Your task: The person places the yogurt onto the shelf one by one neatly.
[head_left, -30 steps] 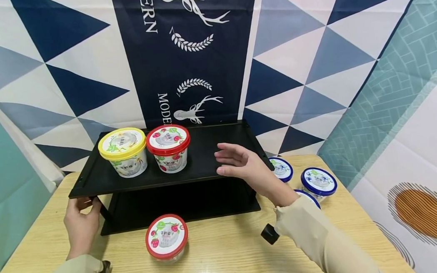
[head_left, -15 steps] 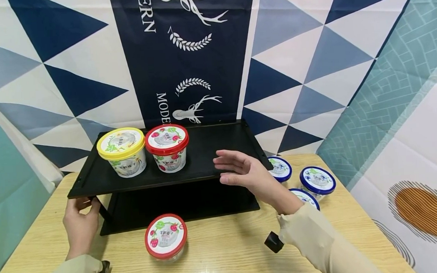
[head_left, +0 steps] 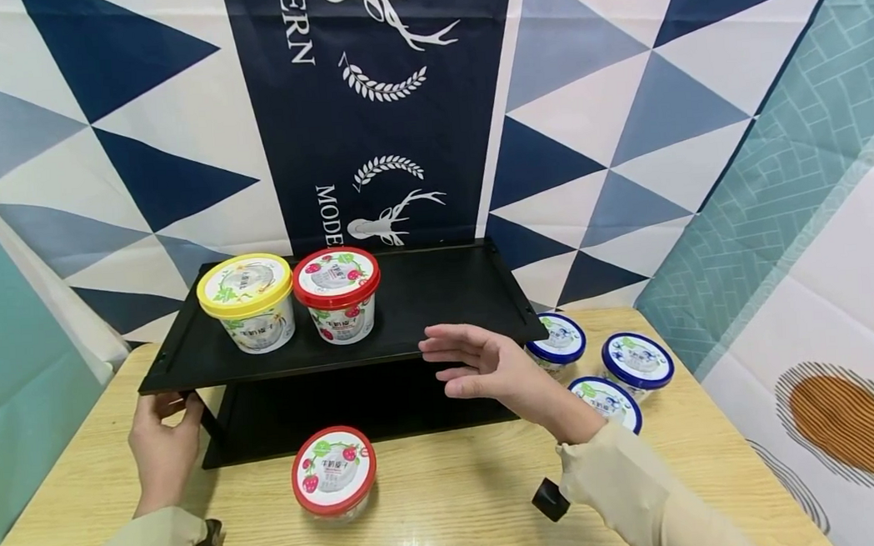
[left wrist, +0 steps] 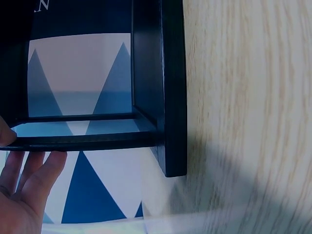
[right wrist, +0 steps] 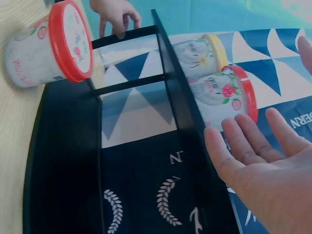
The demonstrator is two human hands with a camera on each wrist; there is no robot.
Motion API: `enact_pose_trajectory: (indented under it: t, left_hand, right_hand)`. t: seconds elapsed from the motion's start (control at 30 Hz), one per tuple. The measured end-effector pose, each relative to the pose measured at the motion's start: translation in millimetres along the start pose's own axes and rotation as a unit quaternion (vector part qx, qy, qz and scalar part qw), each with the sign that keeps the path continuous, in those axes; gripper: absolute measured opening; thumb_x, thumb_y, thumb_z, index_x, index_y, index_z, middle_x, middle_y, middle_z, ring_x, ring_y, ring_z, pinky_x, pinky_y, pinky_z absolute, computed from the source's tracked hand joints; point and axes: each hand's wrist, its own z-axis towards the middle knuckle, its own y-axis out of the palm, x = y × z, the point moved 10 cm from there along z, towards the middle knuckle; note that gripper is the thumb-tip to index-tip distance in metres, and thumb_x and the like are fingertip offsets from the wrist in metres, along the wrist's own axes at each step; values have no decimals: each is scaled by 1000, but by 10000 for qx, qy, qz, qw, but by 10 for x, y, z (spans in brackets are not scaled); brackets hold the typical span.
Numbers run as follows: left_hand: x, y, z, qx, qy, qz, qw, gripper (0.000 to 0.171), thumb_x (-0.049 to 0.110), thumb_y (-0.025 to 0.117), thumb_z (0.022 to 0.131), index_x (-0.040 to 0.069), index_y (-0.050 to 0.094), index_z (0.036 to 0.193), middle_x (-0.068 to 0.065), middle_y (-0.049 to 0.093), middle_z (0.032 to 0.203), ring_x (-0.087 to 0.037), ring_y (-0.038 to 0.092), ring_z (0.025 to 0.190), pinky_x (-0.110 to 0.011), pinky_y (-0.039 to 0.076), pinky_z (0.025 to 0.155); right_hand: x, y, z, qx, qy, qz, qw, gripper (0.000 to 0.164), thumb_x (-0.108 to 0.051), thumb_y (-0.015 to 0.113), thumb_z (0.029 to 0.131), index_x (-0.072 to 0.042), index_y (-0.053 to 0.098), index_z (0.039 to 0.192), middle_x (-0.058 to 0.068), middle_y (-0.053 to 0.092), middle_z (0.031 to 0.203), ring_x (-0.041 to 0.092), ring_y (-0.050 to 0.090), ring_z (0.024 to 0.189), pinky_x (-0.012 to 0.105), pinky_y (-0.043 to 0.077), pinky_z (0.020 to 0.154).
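Note:
A black two-tier shelf rack (head_left: pixel 439 306) stands on the table. My left hand (head_left: pixel 164 444) pinches its front left post (left wrist: pixel 87 142) just below the top board, thumb on one side and fingertips on the other. On the top board sit a yellow-lidded tub (head_left: pixel 247 301) and a red-lidded tub (head_left: pixel 338 296), side by side at the left. My right hand (head_left: pixel 488 374) hovers before the board's front edge at the right, fingers extended and holding nothing. Another red-lidded tub (head_left: pixel 334 471) stands on the table in front of the rack; the right wrist view shows its printed side (right wrist: pixel 34 58).
Three blue-lidded tubs (head_left: pixel 638 361) stand on the wooden table (head_left: pixel 452 514) to the right of the rack, one partly behind my right forearm. A patterned cloth (head_left: pixel 374 101) hangs right behind the rack. A dark wrist mount (head_left: pixel 550 500) juts from my right sleeve.
My right hand has drifted down and toward me, from over the top board to just before its front edge. My left hand and the tubs have stayed put.

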Motion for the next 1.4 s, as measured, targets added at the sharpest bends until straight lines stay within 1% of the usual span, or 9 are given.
enact_pose_trajectory:
  t: [0.17, 0.27, 0.4, 0.47, 0.53, 0.7, 0.93, 1.17, 1.4]
  left_hand:
    - [-12, 7, 0, -6, -24, 9, 10000, 28, 6, 57, 88, 8, 55, 116, 31, 42, 84, 19, 43, 78, -10, 38, 68]
    - [-15, 8, -3, -24, -34, 11, 10000, 29, 7, 57, 88, 7, 55, 117, 31, 42, 85, 19, 42, 78, -9, 37, 68]
    - [-9, 15, 1, -31, -33, -45, 10000, 29, 7, 57, 88, 6, 55, 117, 27, 44, 86, 19, 42, 77, -8, 36, 66]
    - [-5, 12, 1, -8, -8, -70, 10000, 28, 6, 57, 87, 5, 55, 115, 23, 46, 87, 19, 42, 76, -11, 37, 67]
    - [0, 13, 3, 2, 33, -79, 10000, 28, 6, 57, 87, 4, 55, 115, 22, 47, 86, 20, 42, 76, -13, 38, 67]
    - [-1, 8, 1, 57, 47, -21, 10000, 27, 5, 58, 86, 6, 56, 114, 28, 43, 84, 20, 42, 76, -13, 39, 68]
    - [-8, 3, -2, 58, -3, 19, 10000, 27, 6, 58, 87, 7, 56, 113, 30, 42, 83, 19, 43, 76, -13, 39, 68]
    - [-7, 1, -7, 77, 10, 40, 10000, 27, 5, 58, 87, 7, 56, 114, 30, 42, 83, 19, 42, 76, -14, 39, 69]
    - [-10, 2, -5, 64, -10, 60, 10000, 27, 6, 58, 87, 7, 56, 114, 30, 42, 83, 19, 42, 76, -18, 40, 70]
  right_hand:
    - [79, 64, -14, -222, -169, 140, 9995, 66, -18, 70, 84, -3, 38, 140, 21, 42, 141, 27, 49, 126, 33, 48, 97]
    - [159, 104, -16, -280, -172, 203, 9993, 66, -19, 70, 83, -3, 38, 140, 21, 43, 141, 25, 50, 125, 34, 48, 98]
    - [282, 179, 0, -393, -144, 234, 9988, 66, -18, 71, 83, -1, 40, 139, 23, 43, 140, 28, 49, 125, 35, 47, 98]
    - [345, 218, 10, -455, -128, 196, 9987, 65, -18, 71, 83, 0, 40, 138, 24, 43, 139, 31, 48, 126, 35, 47, 98]
    - [410, 243, 13, -487, -82, 188, 9986, 64, -17, 70, 84, 0, 40, 138, 25, 43, 139, 32, 48, 126, 34, 48, 98]
    - [540, 272, 17, -500, 25, 232, 9985, 66, -20, 70, 84, -1, 40, 138, 24, 43, 139, 30, 49, 125, 35, 48, 98]
    - [728, 289, 38, -489, 218, 305, 9981, 73, -22, 72, 82, 1, 35, 141, 25, 41, 140, 36, 44, 128, 39, 46, 100]
    - [947, 306, 61, -512, 369, 192, 9978, 65, -16, 69, 85, -1, 38, 140, 23, 42, 140, 38, 43, 128, 33, 47, 99]
    - [1099, 316, 103, -460, 387, 306, 9977, 67, -15, 70, 83, 2, 37, 139, 26, 40, 141, 44, 39, 129, 25, 49, 94]
